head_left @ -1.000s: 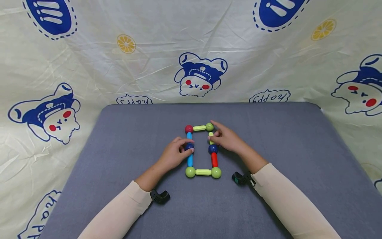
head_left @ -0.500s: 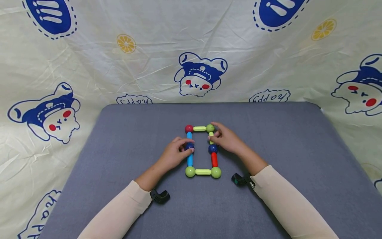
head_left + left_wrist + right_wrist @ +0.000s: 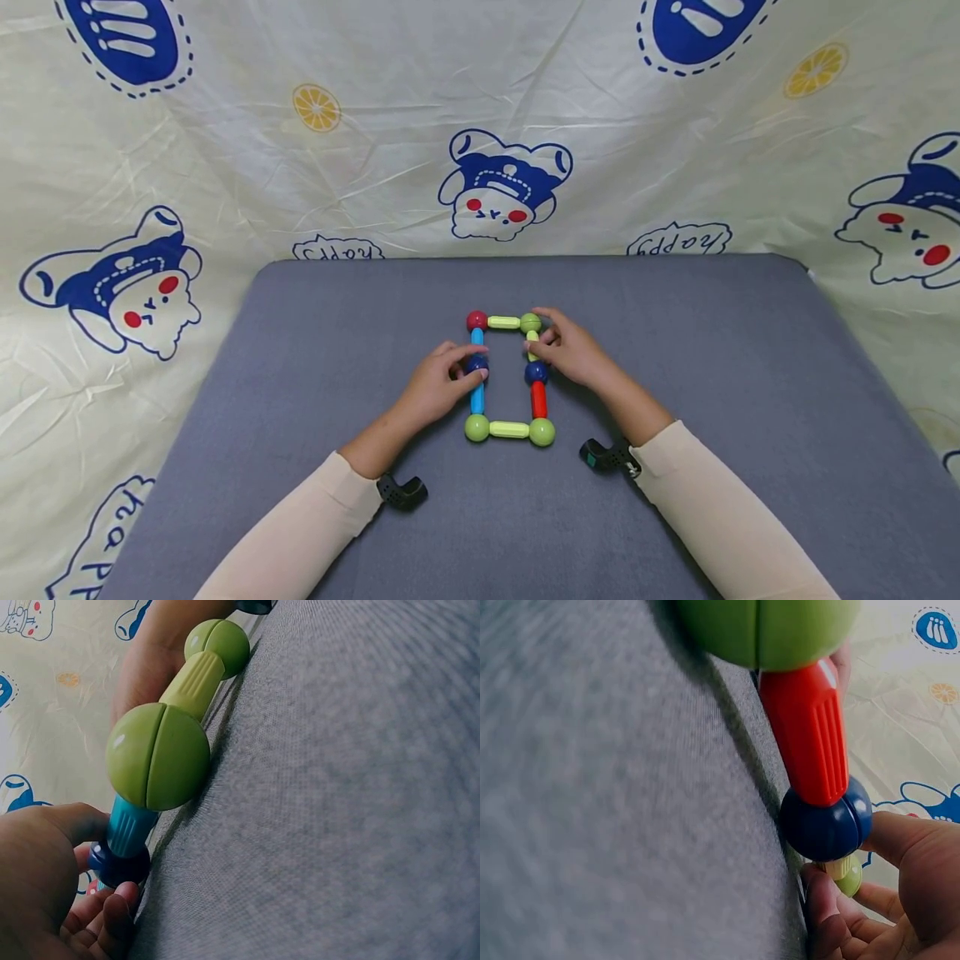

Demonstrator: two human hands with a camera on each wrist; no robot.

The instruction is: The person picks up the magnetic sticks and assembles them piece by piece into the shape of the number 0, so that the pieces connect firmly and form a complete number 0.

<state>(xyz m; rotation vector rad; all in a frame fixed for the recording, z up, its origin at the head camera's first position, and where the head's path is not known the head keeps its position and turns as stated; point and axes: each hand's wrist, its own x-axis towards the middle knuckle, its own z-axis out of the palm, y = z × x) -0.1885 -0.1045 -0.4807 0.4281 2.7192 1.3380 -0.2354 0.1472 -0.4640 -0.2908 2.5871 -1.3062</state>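
Note:
A closed rectangle of toy rods and balls lies flat in the head view. My left hand pinches the dark blue ball midway along its left side, between two light blue rods. On the opposite side my right hand holds the upper yellow-green rod between thumb and fingers, with the index fingertip at the far green ball. Below that hand come another dark blue ball and a red rod. The far left corner is a red ball; green balls form the near corners.
The rectangle lies on a grey cloth-covered table. Yellow-green rods make its near and far ends. Behind the table hangs a cream printed sheet. Black wrist cameras sit at both cuffs.
The right index finger and far right green ball have shifted slightly toward the person, so the far rod lies straighter. The left hand keeps its hold on the blue ball.

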